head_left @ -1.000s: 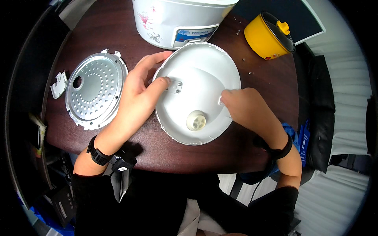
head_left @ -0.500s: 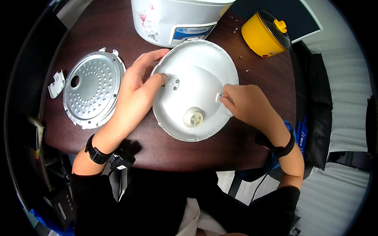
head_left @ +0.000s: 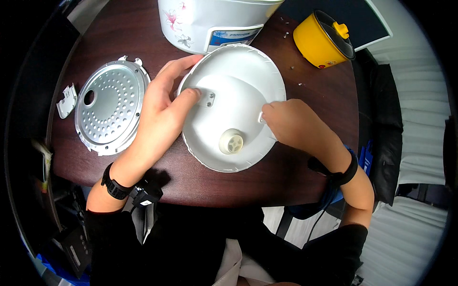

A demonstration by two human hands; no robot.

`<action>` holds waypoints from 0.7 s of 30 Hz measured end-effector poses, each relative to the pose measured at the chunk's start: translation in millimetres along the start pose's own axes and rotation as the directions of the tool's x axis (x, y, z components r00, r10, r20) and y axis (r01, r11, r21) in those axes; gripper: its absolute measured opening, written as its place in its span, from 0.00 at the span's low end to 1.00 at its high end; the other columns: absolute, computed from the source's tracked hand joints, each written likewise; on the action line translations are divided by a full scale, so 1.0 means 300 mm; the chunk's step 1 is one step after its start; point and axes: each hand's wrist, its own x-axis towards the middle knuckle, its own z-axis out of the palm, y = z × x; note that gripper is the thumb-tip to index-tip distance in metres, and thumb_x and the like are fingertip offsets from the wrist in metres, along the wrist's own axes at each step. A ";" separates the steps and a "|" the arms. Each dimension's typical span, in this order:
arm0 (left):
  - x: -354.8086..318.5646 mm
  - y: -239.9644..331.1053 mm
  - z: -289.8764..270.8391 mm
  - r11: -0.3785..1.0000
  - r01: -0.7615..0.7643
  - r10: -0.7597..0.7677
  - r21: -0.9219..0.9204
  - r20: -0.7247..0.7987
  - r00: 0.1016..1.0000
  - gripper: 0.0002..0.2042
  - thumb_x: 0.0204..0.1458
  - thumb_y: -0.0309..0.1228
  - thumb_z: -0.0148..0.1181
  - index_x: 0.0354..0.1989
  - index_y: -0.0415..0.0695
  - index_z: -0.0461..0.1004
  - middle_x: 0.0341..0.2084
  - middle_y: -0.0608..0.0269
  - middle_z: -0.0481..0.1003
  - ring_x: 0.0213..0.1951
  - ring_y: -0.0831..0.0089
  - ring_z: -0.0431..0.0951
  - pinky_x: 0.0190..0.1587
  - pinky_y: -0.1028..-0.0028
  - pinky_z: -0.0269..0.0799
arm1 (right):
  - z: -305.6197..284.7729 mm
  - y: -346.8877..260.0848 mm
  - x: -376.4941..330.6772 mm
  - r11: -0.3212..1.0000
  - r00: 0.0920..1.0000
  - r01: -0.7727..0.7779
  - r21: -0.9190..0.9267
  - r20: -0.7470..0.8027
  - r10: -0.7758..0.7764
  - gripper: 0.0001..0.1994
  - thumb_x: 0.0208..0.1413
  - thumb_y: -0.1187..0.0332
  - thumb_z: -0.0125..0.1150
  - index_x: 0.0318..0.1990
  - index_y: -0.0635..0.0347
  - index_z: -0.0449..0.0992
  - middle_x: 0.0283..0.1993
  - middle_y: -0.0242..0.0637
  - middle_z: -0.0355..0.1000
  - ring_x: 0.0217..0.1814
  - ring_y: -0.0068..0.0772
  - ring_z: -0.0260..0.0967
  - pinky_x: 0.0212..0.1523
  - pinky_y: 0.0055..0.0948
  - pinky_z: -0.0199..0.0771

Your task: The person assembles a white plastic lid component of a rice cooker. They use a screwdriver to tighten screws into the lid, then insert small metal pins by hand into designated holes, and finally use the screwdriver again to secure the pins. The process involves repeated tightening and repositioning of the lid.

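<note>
A white, bowl-shaped rice cooker lid shell is tilted over the table, hollow side up. My left hand grips its left rim, thumb inside beside a small plate with two screws. Low in the shell sits a cream round vent piece. My right hand is closed in a pinch against a small white bracket at the shell's inner right side. Its fingertips hide whatever they hold there.
To the left lie a dimpled metal inner lid and a white plastic piece. Behind the shell stands a white rice cooker body. At the far right are a yellow pot and several loose screws on the dark table.
The shell has shifted slightly left with both hands. My right hand has turned a little, and its fingertips now cover the screw that showed on the right bracket.
</note>
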 end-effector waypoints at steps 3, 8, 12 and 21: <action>0.005 0.002 0.000 1.000 -0.012 0.011 0.020 0.008 1.000 0.23 0.51 0.21 0.51 0.58 0.31 0.66 0.50 0.55 0.69 0.55 0.69 0.70 0.58 0.72 0.65 | 0.048 0.022 -0.006 0.990 0.998 -0.015 0.141 -0.055 0.023 0.07 0.58 0.71 0.52 0.29 0.62 0.70 0.21 0.43 0.68 0.22 0.45 0.70 0.24 0.33 0.69; 0.005 -0.001 -0.006 0.999 -0.020 0.020 0.041 0.004 1.000 0.23 0.50 0.21 0.50 0.57 0.31 0.66 0.50 0.55 0.69 0.55 0.68 0.70 0.58 0.72 0.64 | -0.043 -0.029 0.080 0.297 0.608 -0.790 0.537 0.617 0.500 0.10 0.57 0.69 0.51 0.26 0.63 0.70 0.14 0.33 0.60 0.11 0.30 0.58 0.14 0.30 0.60; 0.012 -0.009 -0.018 1.000 0.024 -0.025 -0.018 -0.011 1.000 0.23 0.50 0.22 0.51 0.57 0.31 0.67 0.50 0.55 0.70 0.55 0.69 0.70 0.57 0.73 0.65 | -0.037 -0.006 0.018 0.084 0.674 -0.692 0.717 0.600 0.431 0.11 0.59 0.67 0.52 0.26 0.62 0.71 0.14 0.27 0.60 0.10 0.21 0.52 0.12 0.25 0.54; 0.012 -0.006 -0.015 1.000 0.012 -0.012 0.013 -0.016 1.000 0.22 0.51 0.22 0.50 0.57 0.32 0.67 0.49 0.55 0.71 0.54 0.70 0.71 0.56 0.73 0.66 | 0.004 0.311 -0.150 0.758 0.770 -0.582 0.294 -0.101 0.630 0.08 0.56 0.68 0.61 0.36 0.64 0.73 0.22 0.42 0.70 0.25 0.31 0.71 0.29 0.31 0.68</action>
